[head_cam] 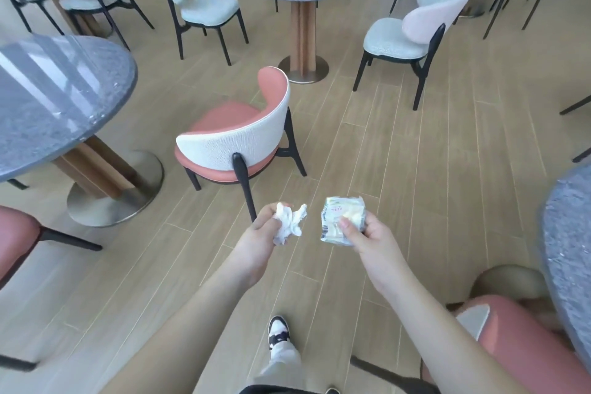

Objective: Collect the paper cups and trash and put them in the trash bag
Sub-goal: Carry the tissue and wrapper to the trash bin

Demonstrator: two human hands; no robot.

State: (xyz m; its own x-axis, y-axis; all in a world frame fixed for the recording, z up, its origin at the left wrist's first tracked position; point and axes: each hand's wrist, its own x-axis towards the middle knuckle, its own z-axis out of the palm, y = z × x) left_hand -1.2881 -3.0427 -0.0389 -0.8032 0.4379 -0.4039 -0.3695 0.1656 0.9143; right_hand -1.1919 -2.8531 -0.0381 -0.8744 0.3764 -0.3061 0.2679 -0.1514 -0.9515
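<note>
Left hand [263,227] gripping crumpled tissue [289,222], right hand [367,235] pinching snack wrapper [342,221]

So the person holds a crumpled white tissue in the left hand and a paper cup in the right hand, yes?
Not quite. The left hand does hold the crumpled white tissue, but the right hand holds a flattened plastic wrapper with a barcode, not a paper cup. The head view shows this; no cup is visible.
</note>
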